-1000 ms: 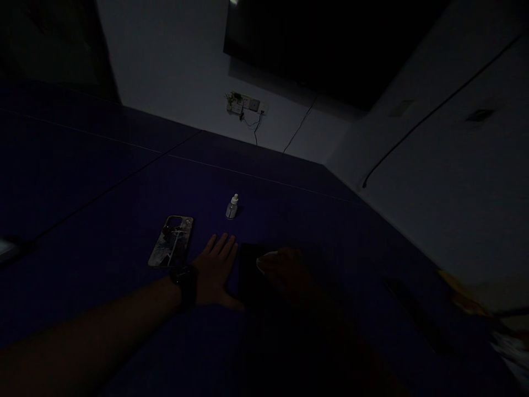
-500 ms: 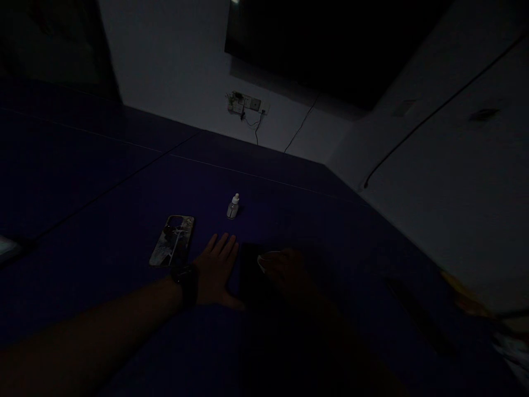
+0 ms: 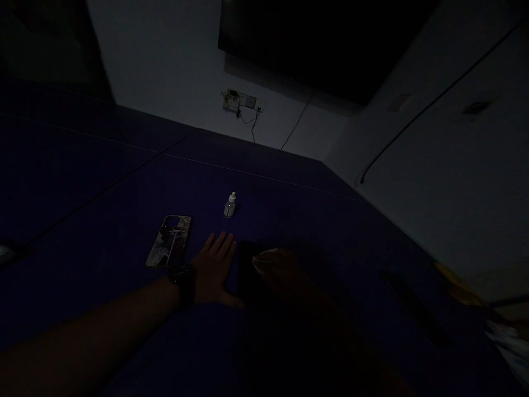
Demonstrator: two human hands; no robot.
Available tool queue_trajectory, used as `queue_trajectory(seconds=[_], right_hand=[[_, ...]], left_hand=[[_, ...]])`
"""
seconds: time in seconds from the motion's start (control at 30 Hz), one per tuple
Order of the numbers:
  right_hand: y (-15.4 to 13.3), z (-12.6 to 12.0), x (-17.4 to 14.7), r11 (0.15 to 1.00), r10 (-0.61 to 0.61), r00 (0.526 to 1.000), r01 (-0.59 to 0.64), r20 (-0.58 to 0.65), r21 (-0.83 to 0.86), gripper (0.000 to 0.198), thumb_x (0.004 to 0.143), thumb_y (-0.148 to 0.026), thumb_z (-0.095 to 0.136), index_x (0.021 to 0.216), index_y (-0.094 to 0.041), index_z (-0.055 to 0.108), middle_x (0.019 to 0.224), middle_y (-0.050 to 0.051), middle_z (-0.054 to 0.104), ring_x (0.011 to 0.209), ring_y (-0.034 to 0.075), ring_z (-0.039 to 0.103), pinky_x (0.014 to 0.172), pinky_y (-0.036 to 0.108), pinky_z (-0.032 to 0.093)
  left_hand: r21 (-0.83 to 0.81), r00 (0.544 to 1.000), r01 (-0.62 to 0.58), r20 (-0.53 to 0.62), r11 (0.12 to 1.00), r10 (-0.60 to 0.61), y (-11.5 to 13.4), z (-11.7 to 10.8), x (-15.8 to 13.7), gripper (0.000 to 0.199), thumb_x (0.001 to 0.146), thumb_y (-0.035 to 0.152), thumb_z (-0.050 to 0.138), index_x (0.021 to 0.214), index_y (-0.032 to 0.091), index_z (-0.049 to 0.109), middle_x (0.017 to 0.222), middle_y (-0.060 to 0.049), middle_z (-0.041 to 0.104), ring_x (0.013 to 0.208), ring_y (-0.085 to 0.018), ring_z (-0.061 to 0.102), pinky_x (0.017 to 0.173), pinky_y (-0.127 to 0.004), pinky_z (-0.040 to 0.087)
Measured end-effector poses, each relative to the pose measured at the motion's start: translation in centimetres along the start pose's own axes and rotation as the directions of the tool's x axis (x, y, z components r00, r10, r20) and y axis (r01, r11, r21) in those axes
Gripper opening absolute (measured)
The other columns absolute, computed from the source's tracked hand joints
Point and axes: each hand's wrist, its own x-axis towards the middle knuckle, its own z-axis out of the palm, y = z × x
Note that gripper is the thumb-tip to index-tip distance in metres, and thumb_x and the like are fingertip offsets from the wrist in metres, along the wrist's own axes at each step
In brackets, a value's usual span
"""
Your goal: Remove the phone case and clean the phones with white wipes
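Super dim room, dark blue tabletop (image 3: 198,187), both hands down on the near side.

Closest in, I've got the left hand (image 3: 215,274) flat with fingers spread, probably bracing, thumb right by a black flat thing (image 3: 248,281) that's too dark to identify. Right hand (image 3: 285,267) is over that one, fingers bunched on a white cloth (image 3: 264,256) (could be tissue); can't make out the exact grip. Phone case (image 3: 170,242) lies flat near the watch (image 3: 184,278), out of the way I guess. Dropper bottle (image 3: 230,207) stands upright just past the left hand, likely for easy reach. Farthest out: wall sockets (image 3: 250,101), black screen (image 3: 322,44) above.
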Motion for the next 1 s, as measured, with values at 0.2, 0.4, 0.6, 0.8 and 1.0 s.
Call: queue_trajectory(seconds=[0.2,0.4,0.6,0.8,1.0], right_hand=[[-1.2,1.2,1.2,0.996,-0.084,0.996,0.083,0.007,0.028,0.037,0.102,-0.027,0.043,0.136,-0.022,0.058,0.135,0.010,0.064,0.126,0.023,0.054,0.108,0.047,0.040],[-0.4,1.0,0.8,0.994,-0.081,0.996,0.084,-0.048,0.072,0.035,0.102,-0.022,0.044,0.133,-0.020,0.060,0.129,0.010,0.067,0.121,0.022,0.057,0.104,0.044,0.043],[-1.4,1.7,1.1,0.995,-0.103,0.992,0.102,0.069,0.020,0.038,0.104,-0.028,0.040,0.138,-0.022,0.055,0.139,0.010,0.060,0.127,0.024,0.051,0.108,0.048,0.038],[0.4,0.8,0.2,1.000,-0.002,1.000,0.002,0.007,0.014,0.038,0.102,-0.023,0.042,0.137,-0.023,0.058,0.133,0.012,0.064,0.121,0.024,0.056,0.103,0.048,0.041],[1.4,-0.4,-1.4,0.998,-0.048,0.995,0.044,0.086,0.050,0.040,0.099,-0.020,0.046,0.137,-0.025,0.058,0.134,0.011,0.064,0.124,0.024,0.056,0.105,0.049,0.039]], left_hand=[[0.016,1.000,0.017,0.002,1.000,-0.017,-0.1,0.3,0.0,0.138,0.058,0.103,0.031,0.153,0.004,0.032,0.161,-0.028,0.022,0.150,-0.047,0.016,0.120,-0.058,0.009],[0.004,1.000,0.006,-0.005,1.000,-0.006,-0.2,0.4,0.0,0.137,0.059,0.101,0.037,0.152,0.000,0.032,0.159,-0.030,0.025,0.149,-0.048,0.016,0.119,-0.059,0.009],[0.005,1.000,0.005,-0.005,1.000,-0.005,0.0,0.2,0.0,0.139,0.059,0.103,0.031,0.152,-0.001,0.032,0.160,-0.030,0.023,0.149,-0.049,0.015,0.119,-0.061,0.010],[0.001,1.000,0.013,0.006,1.000,-0.013,-0.1,0.2,0.0,0.135,0.062,0.099,0.035,0.152,-0.001,0.032,0.160,-0.030,0.022,0.149,-0.048,0.018,0.119,-0.061,0.013],[0.004,1.000,0.005,-0.002,1.000,-0.005,-0.3,0.4,-0.1,0.130,0.066,0.096,0.038,0.152,0.000,0.031,0.160,-0.030,0.022,0.149,-0.047,0.017,0.119,-0.061,0.012]])
